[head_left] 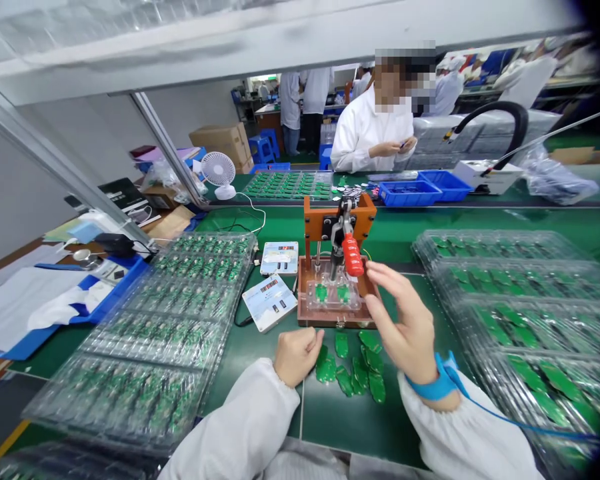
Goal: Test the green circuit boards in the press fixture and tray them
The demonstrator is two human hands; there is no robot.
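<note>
A brown test fixture point(336, 267) with a red-handled lever point(352, 255) stands on the green mat, two small green boards under its clear plate. My right hand point(403, 320) hovers beside the lever, fingers apart, holding nothing, a blue wrist strap point(437, 383) on it. My left hand point(296, 355) rests on the mat as a loose fist next to several loose green circuit boards point(355, 367); whether it holds anything is hidden.
Clear trays of green boards lie at left point(165, 333) and right point(525, 307). Two small white meters point(270, 301) sit left of the fixture. Blue bins point(410, 192), a small fan point(219, 172) and a white-coated person point(370, 133) are across the bench.
</note>
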